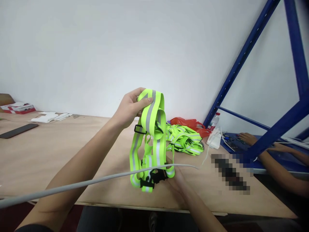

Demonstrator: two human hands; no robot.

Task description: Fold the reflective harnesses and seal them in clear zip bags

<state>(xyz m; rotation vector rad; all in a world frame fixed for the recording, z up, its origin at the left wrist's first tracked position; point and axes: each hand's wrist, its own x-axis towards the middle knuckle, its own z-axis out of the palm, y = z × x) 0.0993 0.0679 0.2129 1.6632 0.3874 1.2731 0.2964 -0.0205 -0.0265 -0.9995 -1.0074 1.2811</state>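
Left hand [132,104] pinches the top of the neon reflective harness [156,141], thumb over the strap, held up over the bench [106,183]. Right hand [175,177] is behind its lower buckles (fingers mostly hidden, can't tell their state). Pile of similar straps [185,140] lies beyond, beside red bag [190,124].
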